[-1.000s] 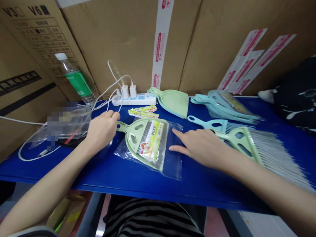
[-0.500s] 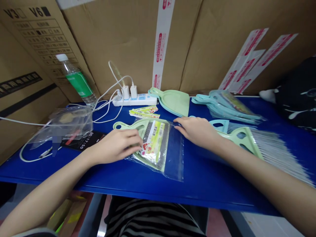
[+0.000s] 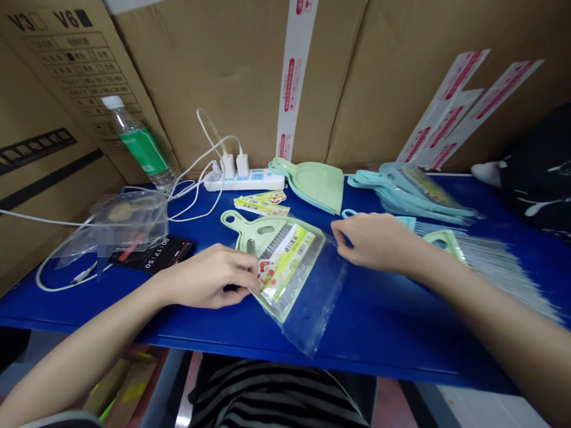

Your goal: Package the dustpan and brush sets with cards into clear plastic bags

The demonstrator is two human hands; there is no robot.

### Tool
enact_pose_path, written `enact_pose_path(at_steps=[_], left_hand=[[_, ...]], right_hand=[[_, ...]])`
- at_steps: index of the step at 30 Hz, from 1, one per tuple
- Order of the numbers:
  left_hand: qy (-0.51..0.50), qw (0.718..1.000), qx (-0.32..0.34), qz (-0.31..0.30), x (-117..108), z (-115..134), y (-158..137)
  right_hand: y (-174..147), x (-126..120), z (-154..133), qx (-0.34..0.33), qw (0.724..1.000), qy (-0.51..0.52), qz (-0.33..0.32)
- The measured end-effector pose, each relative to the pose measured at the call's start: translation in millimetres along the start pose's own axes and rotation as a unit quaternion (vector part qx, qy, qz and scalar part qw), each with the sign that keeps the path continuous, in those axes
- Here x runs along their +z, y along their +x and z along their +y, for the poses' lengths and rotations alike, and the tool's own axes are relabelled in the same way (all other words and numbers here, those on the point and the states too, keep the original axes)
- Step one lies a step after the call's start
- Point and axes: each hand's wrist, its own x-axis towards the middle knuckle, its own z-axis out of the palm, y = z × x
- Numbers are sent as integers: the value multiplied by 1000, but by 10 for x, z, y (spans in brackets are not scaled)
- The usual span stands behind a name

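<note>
A light green dustpan with a brush and a yellow-green label card point(image 3: 285, 261) lies in a clear plastic bag point(image 3: 307, 324), tilted on the table before me. My left hand point(image 3: 227, 276) pinches the left edge of this bagged dustpan set between thumb and fingers. At the bag's upper right corner my right hand point(image 3: 363, 241) is closed, fingertips pinched against the loose plastic. The dustpan's handle point(image 3: 234, 220) points up and left. Under and beyond my right forearm lie a blue brush handle point(image 3: 408, 222), a green brush handle point(image 3: 450, 244) and pale bristles point(image 3: 499, 273).
Behind stand stacked green dustpans point(image 3: 319, 181), bagged blue dustpans point(image 3: 414, 184), loose label cards point(image 3: 261, 203) and a power strip point(image 3: 245, 180) with white cables. To the left are a phone point(image 3: 165, 254), empty plastic bags point(image 3: 129, 220) and a bottle point(image 3: 143, 148). Cardboard point(image 3: 232, 65) walls the back.
The bagged dustpan set has turned clockwise, its loose end swinging toward the table's front edge. My right hand has moved right and slightly nearer; my left hand has shifted slightly down.
</note>
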Motion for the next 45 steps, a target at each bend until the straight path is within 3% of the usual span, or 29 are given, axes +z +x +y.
enact_pose_path(at_steps=[4, 12, 19, 24, 28, 33, 38, 45], left_hand=[[23, 999, -22, -6, -14, 7, 0], [96, 995, -38, 1, 0, -85, -1], [206, 973, -66, 83, 9, -177, 2], [262, 953, -121, 88, 42, -247, 7], [298, 941, -129, 99, 51, -265, 4], [252, 957, -84, 117, 49, -215, -4], [148, 985, -40, 77, 54, -142, 24], [107, 993, -5, 48, 102, -116, 41]], right_hand=[[-111, -47, 131, -52, 995, 36, -75], [-14, 0, 147, -76, 985, 152, 8], [-3, 39, 93, -123, 967, 220, -32], [-43, -13, 77, -147, 958, 239, -65], [-87, -52, 50, -142, 951, 259, -87], [-79, -56, 57, -140, 956, 242, -87], [-57, -5, 83, -164, 962, 212, -52], [-106, -37, -17, -194, 957, 211, -35]])
